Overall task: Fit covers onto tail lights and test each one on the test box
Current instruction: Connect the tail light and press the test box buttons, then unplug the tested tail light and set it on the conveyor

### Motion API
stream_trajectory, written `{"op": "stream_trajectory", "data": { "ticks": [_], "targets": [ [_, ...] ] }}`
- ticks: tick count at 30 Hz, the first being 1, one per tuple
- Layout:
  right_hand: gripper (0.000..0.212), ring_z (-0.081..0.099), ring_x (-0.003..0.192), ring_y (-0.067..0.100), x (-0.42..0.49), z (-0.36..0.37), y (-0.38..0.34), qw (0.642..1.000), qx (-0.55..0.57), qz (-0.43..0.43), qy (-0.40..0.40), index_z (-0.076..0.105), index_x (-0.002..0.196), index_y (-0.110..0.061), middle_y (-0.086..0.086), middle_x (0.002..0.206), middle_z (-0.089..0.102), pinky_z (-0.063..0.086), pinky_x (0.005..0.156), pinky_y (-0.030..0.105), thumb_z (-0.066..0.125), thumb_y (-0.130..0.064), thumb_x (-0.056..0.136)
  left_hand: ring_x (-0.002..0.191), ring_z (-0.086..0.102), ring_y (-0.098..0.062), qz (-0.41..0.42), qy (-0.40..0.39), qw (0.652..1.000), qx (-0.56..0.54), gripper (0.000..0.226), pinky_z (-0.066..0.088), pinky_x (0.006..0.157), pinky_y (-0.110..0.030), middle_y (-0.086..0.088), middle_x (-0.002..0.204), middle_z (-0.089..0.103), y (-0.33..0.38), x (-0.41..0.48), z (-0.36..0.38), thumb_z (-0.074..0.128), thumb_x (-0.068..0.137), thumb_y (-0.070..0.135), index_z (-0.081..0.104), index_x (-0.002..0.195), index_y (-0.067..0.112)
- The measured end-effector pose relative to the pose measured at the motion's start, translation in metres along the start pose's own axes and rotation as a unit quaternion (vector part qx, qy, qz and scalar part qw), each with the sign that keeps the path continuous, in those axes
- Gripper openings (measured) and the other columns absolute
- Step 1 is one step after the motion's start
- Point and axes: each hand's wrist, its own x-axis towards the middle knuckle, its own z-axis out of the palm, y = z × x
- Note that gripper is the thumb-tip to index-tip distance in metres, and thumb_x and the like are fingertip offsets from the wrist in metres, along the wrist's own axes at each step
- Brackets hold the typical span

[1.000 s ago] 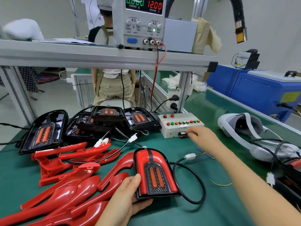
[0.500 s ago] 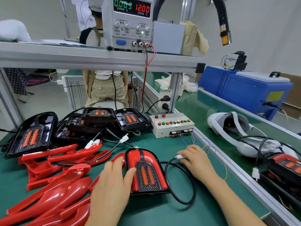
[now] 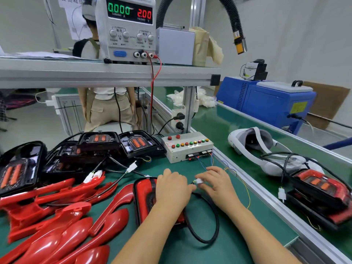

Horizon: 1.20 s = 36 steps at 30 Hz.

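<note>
A tail light with its red cover fitted (image 3: 144,199) lies on the green mat in front of me, partly hidden under my left hand (image 3: 172,187). Its black cable (image 3: 207,237) loops to the right and ends in a white connector (image 3: 199,181). My right hand (image 3: 219,185) pinches that connector, and the fingertips of my left hand meet it from the left. The grey test box (image 3: 187,147) with coloured buttons stands just beyond my hands, thin wires trailing from its front.
Loose red covers (image 3: 62,221) pile at the left. Several black uncovered tail lights (image 3: 102,147) sit behind them. Finished lights (image 3: 322,193) and a white headset (image 3: 253,141) lie on the conveyor at right. A power supply (image 3: 127,27) stands on the shelf above.
My right hand came back from the test box to the cable's connector. My left hand slid from the light's lower left edge over its top to the connector.
</note>
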Motion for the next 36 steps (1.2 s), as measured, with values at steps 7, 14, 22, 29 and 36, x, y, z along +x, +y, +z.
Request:
{"op": "stream_trajectory", "data": {
  "ticks": [7,14,22,29,36],
  "targets": [
    [0.022,0.055,0.114,0.028,-0.003,0.000,0.001,1.000,-0.018,-0.001,-0.005,0.076,0.100,-0.021,-0.009,0.094,0.073,0.031,0.098,0.038,0.077,-0.025,0.079,0.106,0.041,-0.025,0.004,-0.014,1.000,-0.014,0.043,0.027,0.076,-0.035,-0.002,0.104,0.063,0.000,0.001,0.003,0.034,0.097,0.044,0.067,0.100,0.016],
    [0.023,0.052,0.118,0.025,-0.001,0.003,-0.003,0.999,-0.024,-0.007,-0.021,0.075,0.105,-0.025,-0.011,0.096,0.072,0.021,0.101,0.032,0.074,-0.029,0.082,0.107,0.039,-0.023,-0.019,-0.075,0.996,-0.052,0.039,0.030,0.081,-0.036,-0.001,0.100,0.063,-0.002,-0.001,0.000,0.033,0.096,0.039,0.065,0.093,0.017],
    [0.023,0.054,0.111,0.025,0.000,0.003,-0.005,0.999,-0.025,-0.008,-0.018,0.075,0.105,-0.026,-0.012,0.095,0.073,0.022,0.100,0.032,0.072,-0.029,0.083,0.110,0.039,-0.022,-0.041,-0.108,0.987,-0.109,0.036,0.032,0.088,-0.037,-0.002,0.099,0.063,-0.005,0.000,-0.006,0.037,0.092,0.034,0.069,0.094,0.017],
    [0.021,0.053,0.091,0.016,0.000,0.006,-0.005,0.997,-0.043,-0.038,0.054,0.078,0.087,-0.023,-0.011,0.075,0.070,0.038,0.081,0.039,0.073,-0.029,0.068,0.112,0.038,-0.022,-0.049,-0.123,0.981,-0.139,0.035,0.031,0.087,-0.038,-0.002,0.102,0.064,-0.007,0.003,-0.004,0.039,0.089,0.034,0.070,0.096,0.017],
    [0.020,0.064,0.083,0.027,0.002,0.005,-0.006,0.998,-0.051,-0.030,0.033,0.077,0.086,-0.023,-0.011,0.074,0.070,0.038,0.080,0.039,0.076,-0.028,0.067,0.109,0.038,-0.021,-0.045,-0.115,0.983,-0.135,0.035,0.030,0.082,-0.037,0.002,0.088,0.059,-0.010,0.002,-0.004,0.038,0.091,0.034,0.070,0.095,0.019]
  ]
}}
